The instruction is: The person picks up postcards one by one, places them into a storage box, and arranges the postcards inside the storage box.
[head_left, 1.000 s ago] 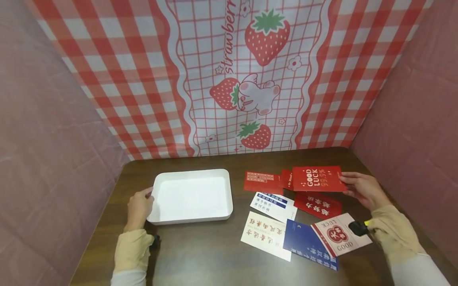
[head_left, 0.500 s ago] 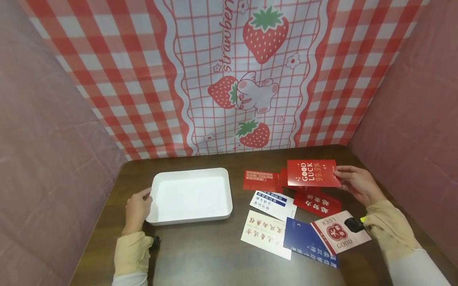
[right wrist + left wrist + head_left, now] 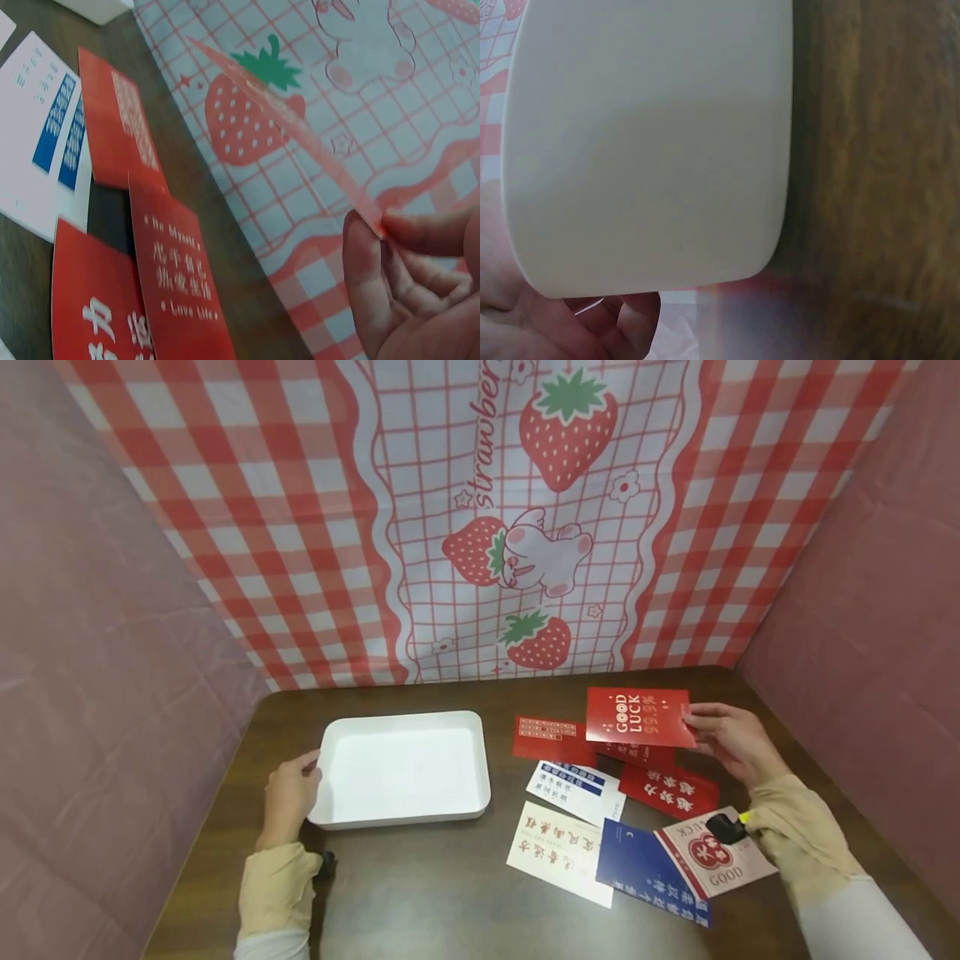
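My right hand (image 3: 738, 743) pinches a red "GOOD LUCK" card (image 3: 637, 717) at its right edge, raised above the other cards. The right wrist view shows this card (image 3: 289, 120) nearly edge-on between thumb and fingers. Beneath it lie a red "Be Myself" card (image 3: 180, 270), a red card with a printed grid (image 3: 551, 741) and another red card (image 3: 670, 791). Nearer are a white-and-blue card (image 3: 573, 793), a cream card (image 3: 558, 856), a dark blue card (image 3: 648, 872) and a pink "GOOD" card (image 3: 716, 853). At the left, my left hand (image 3: 291, 797) grips the end of a white tray (image 3: 405, 772).
The brown wooden table (image 3: 420, 893) carries everything. Behind it hangs a red-checked strawberry cloth (image 3: 315, 527). Pink cloth walls (image 3: 112, 652) stand at both sides.
The right hand has moved left and slightly up and away with the red "GOOD LUCK" card, uncovering more of the red card beneath. The left hand and tray stay put.
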The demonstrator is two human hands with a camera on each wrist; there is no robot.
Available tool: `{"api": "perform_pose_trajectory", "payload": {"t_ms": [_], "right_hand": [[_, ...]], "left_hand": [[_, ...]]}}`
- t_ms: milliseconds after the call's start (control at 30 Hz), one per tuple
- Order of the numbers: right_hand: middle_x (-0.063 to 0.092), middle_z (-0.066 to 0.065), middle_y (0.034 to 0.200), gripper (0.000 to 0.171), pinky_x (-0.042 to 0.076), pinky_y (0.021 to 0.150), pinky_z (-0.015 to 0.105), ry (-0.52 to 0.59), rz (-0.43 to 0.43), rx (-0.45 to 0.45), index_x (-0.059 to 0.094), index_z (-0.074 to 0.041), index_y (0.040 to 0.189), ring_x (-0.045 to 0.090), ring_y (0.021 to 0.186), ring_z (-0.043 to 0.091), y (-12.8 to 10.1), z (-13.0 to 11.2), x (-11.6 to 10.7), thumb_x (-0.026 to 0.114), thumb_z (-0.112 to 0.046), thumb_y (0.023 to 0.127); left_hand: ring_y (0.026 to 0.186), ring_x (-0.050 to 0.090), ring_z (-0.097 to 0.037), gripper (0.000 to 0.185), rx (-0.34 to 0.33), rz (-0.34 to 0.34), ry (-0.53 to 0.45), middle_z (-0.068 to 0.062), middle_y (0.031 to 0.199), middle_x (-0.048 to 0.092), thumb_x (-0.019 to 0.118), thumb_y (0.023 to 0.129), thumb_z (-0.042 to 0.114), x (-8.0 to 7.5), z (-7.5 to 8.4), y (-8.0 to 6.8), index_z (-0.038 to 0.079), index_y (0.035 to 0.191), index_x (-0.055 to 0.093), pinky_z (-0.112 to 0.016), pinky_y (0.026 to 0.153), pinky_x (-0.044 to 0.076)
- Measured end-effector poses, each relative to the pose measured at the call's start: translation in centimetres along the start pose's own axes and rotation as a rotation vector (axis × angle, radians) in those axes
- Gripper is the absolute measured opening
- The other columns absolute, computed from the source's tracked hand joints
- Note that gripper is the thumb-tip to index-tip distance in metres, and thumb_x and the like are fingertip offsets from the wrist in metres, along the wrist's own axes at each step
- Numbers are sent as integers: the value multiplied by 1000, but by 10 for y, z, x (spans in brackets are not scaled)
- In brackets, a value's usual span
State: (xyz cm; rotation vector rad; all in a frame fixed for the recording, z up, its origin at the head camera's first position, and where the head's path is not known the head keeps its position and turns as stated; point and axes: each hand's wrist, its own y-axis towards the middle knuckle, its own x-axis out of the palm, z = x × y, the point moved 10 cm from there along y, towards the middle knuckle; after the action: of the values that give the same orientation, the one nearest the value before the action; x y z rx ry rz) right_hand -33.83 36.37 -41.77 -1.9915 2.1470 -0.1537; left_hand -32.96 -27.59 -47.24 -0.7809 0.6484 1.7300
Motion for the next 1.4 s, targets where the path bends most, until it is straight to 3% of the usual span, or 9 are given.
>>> {"api": "perform_pose_trajectory", "payload": {"t_ms": [267, 600, 867, 1133, 1400], "right_hand": [[66, -9, 78, 11, 57, 61, 24, 55, -11, 5, 55, -12, 106, 66, 68, 5, 2, -9, 21, 59, -11, 95], [64, -10, 81, 19, 58, 66, 25, -9, -13, 10, 51, -11, 114, 66, 72, 5, 3, -19, 43, 58, -16, 97], [67, -9, 78, 14, 58, 66, 25, 78, -13, 19, 53, -11, 109, 66, 71, 5, 6, -20, 56, 58, -11, 96], [65, -12, 82, 16, 56, 65, 21, 17, -17, 11, 54, -14, 111, 62, 72, 4, 6, -17, 67, 59, -15, 96], [66, -9, 84, 25, 57, 67, 24, 21, -58, -11, 50, -6, 121, 64, 73, 4, 10, -22, 89, 56, -14, 98]], "left_hand": [[117, 54, -51, 40, -18, -9, 16, -25, 121, 65, 50, 93, 11, 1, -2, -1, 3, 132, 59, -59, 96, 42], [113, 57, -50, 40, -6, 3, 22, -25, 116, 67, 50, 93, 10, 0, -5, -2, 1, 131, 59, -60, 95, 42], [114, 57, -50, 38, 15, 13, 15, -24, 115, 68, 53, 93, 11, 0, -1, -1, 3, 129, 61, -61, 94, 43], [113, 58, -49, 39, 10, 5, 12, -25, 116, 67, 52, 93, 10, 3, -1, -1, 1, 130, 60, -59, 95, 43], [112, 59, -48, 40, 6, -1, 21, -24, 115, 67, 52, 93, 11, 2, -1, 0, 1, 131, 59, -58, 95, 43]]}}
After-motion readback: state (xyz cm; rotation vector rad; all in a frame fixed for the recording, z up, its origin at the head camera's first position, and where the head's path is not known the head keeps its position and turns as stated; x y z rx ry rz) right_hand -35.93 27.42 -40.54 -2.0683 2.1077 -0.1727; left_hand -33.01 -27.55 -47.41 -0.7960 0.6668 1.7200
